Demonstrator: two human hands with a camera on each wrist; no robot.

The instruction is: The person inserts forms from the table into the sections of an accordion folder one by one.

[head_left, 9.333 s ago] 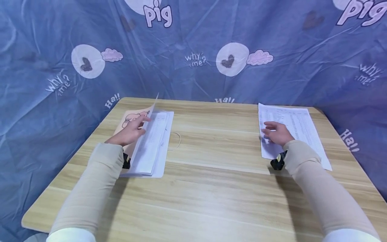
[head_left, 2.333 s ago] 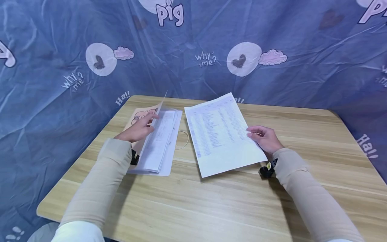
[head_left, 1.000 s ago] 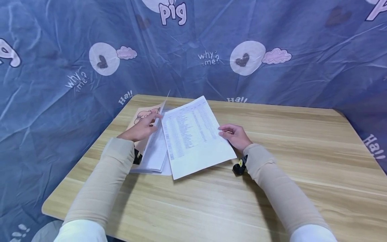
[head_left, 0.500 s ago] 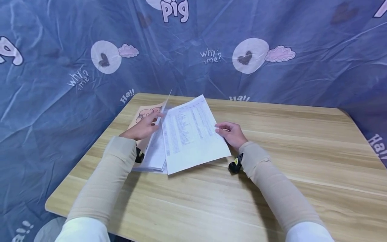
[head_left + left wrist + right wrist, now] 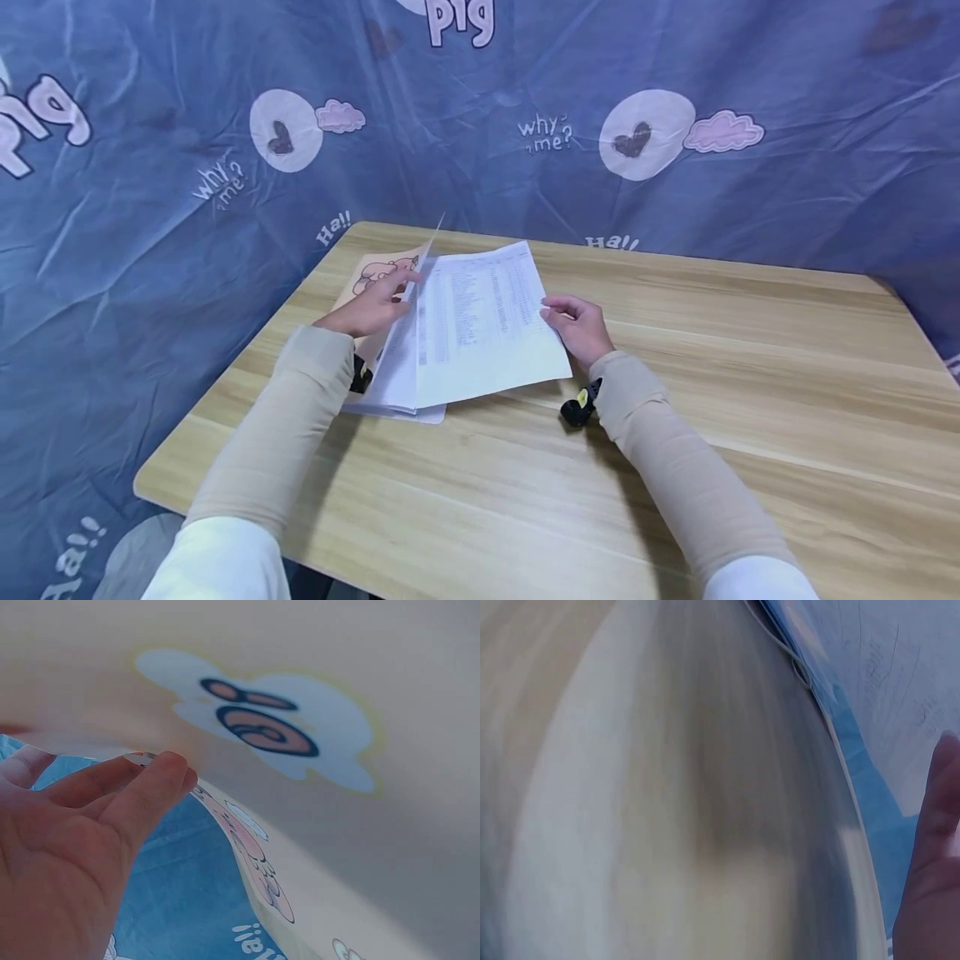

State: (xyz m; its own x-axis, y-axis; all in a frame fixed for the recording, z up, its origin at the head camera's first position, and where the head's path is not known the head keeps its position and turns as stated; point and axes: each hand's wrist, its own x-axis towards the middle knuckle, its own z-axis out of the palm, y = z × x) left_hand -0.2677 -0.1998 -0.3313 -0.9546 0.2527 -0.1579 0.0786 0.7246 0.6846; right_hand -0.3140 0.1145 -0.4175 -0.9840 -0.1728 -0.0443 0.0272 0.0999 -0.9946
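Note:
A folder with a peach cover, printed with cartoon pigs, lies at the left of the table, its cover raised. My left hand pinches the cover's edge; the left wrist view shows thumb and fingertips on that cover. Inside lies a stack of papers. My right hand pinches the right edge of a printed sheet, tilted over the folder's right part. Its left edge meets the stack near the cover; whether it lies inside is unclear. In the right wrist view, only part of my right hand shows.
The wooden table stretches right and toward me, ending at a blue curtain behind and to the left. A folder corner sticks out under the sheet. Each wrist wears a black camera, such as the right wrist camera.
The printed sheet, first lying at the table's right, was lifted by my right hand and carried left over the folder. In the last second it straightened slightly. My left hand keeps holding the cover.

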